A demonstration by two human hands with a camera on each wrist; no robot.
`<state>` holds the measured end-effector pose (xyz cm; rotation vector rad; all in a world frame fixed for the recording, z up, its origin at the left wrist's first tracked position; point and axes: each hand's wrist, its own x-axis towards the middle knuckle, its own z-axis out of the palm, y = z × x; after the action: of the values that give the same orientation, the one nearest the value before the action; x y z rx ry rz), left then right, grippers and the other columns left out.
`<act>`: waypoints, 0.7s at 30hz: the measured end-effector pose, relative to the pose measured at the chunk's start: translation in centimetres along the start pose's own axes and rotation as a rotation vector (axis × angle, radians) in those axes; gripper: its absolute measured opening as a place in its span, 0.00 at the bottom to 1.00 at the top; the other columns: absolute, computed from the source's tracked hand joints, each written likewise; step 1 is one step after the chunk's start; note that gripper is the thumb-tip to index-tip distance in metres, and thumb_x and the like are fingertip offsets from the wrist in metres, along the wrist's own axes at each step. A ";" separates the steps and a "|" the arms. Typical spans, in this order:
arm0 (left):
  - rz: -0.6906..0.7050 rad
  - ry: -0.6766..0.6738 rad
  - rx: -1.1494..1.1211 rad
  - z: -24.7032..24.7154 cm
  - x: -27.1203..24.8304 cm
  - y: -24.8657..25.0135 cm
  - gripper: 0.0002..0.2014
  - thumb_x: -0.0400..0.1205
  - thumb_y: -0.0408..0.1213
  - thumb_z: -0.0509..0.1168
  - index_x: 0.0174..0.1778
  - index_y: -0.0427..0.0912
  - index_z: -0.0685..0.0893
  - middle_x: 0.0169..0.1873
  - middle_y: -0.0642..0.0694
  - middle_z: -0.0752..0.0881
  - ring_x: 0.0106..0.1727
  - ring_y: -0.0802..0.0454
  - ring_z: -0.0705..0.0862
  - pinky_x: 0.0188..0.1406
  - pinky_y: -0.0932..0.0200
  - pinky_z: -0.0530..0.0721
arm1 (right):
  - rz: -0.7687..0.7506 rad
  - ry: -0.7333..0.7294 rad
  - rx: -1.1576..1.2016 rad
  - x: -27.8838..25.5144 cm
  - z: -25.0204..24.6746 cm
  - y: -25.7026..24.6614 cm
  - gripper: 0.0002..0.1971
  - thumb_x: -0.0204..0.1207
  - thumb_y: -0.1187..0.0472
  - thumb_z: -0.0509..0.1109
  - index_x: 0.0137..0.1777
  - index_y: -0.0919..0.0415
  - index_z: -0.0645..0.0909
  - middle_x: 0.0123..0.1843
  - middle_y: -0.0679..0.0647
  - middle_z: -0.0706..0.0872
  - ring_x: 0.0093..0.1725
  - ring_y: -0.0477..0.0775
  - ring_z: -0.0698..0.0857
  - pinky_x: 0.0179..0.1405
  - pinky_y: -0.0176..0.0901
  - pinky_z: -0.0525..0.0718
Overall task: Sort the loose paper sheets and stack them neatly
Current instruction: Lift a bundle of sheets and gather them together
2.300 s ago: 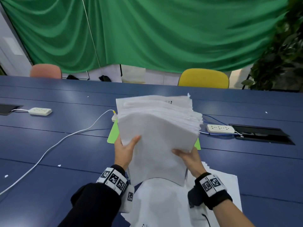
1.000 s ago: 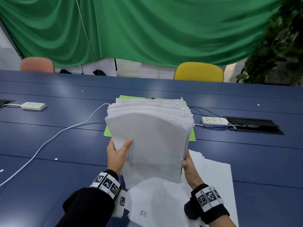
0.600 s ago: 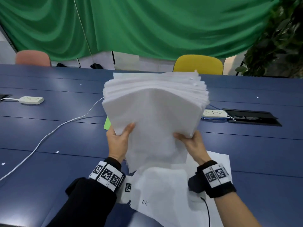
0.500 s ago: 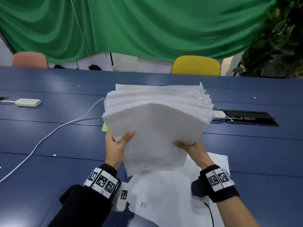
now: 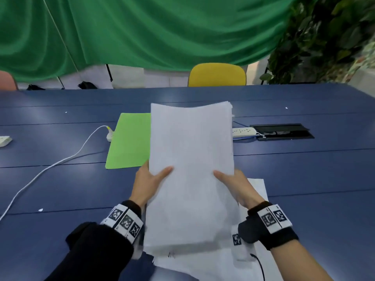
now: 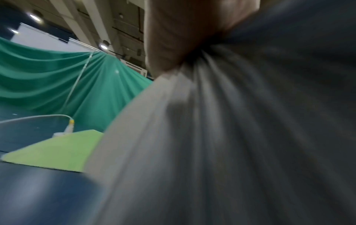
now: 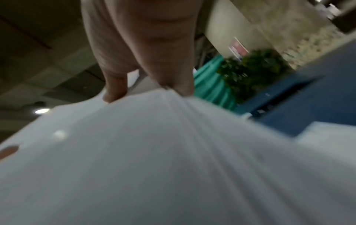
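Left hand: the left hand (image 5: 149,179) grasps the left long edge of the paper stack (image 5: 191,169) in the lower centre of the head view, thumb laid on the top sheet, fingers hidden beneath.
Right hand: the right hand (image 5: 235,184) grasps the right long edge at the same height, thumb on top; in the right wrist view the fingers (image 7: 115,89) press into the sheets (image 7: 173,159).
Grip height: both hands hold the stack about mid-length, one on each side, so neither is nearer than the other.
Stack position: centre of the head view, between the hands, held clear of the blue table (image 5: 60,189).
Long axis: runs up the frame, straight away from the person; the far end reaches the middle of the frame, the near end sits between the wrists.
Edges: they look fairly square at the far end; the left wrist view shows the layered side (image 6: 212,137), but blurred.
Sheets below: loose sheets (image 5: 257,191) lie flat on the table under and to the lower right of the held stack, showing past its right edge.
Green folder: the green folder (image 5: 129,140) lies flat, left of centre, its right part hidden behind the stack.
Likely next move: lowering the stack onto the table, probably near the folder or onto the loose sheets; which one cannot be told.
Risk: a thick, flexing bundle could fan out if either grasp loosens.
Periphery: a white cable (image 5: 60,159) at left, a power strip (image 5: 243,131) at right.
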<state>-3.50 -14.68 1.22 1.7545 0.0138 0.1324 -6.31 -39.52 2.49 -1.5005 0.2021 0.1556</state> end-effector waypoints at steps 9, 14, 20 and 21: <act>-0.380 -0.320 0.974 4.0 -4.3 -9.2 0.37 0.75 0.64 0.62 0.70 0.40 0.65 0.70 0.42 0.63 0.69 0.39 0.64 0.66 0.49 0.69 | 0.498 0.285 -1.040 -2.4 -0.8 10.8 0.37 0.70 0.33 0.65 0.68 0.62 0.74 0.72 0.57 0.66 0.71 0.62 0.64 0.66 0.53 0.72; -0.417 -0.335 0.847 3.9 -3.6 -9.7 0.38 0.72 0.60 0.69 0.70 0.39 0.64 0.68 0.41 0.63 0.68 0.39 0.67 0.67 0.48 0.71 | 0.459 0.335 -0.733 -1.4 -0.8 11.3 0.38 0.68 0.45 0.76 0.70 0.70 0.69 0.71 0.61 0.64 0.65 0.64 0.73 0.64 0.50 0.77; -0.525 -0.390 0.533 2.1 -1.7 -10.4 0.22 0.69 0.48 0.77 0.45 0.42 0.72 0.42 0.49 0.78 0.44 0.52 0.77 0.41 0.60 0.75 | 0.458 0.387 -0.084 -0.7 -2.4 12.1 0.44 0.63 0.62 0.82 0.74 0.68 0.61 0.67 0.65 0.76 0.61 0.64 0.81 0.62 0.54 0.81; -0.523 -0.421 0.525 2.0 -1.6 -10.7 0.21 0.69 0.49 0.77 0.44 0.43 0.73 0.41 0.50 0.79 0.44 0.53 0.78 0.41 0.61 0.76 | 0.462 0.326 -0.006 -0.7 -2.5 12.1 0.42 0.62 0.63 0.83 0.72 0.71 0.65 0.65 0.65 0.80 0.59 0.64 0.83 0.62 0.56 0.82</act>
<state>-4.20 -14.79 -9.77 2.2063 0.2146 -0.6763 -9.85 -41.26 -9.25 -1.4594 0.8121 0.2795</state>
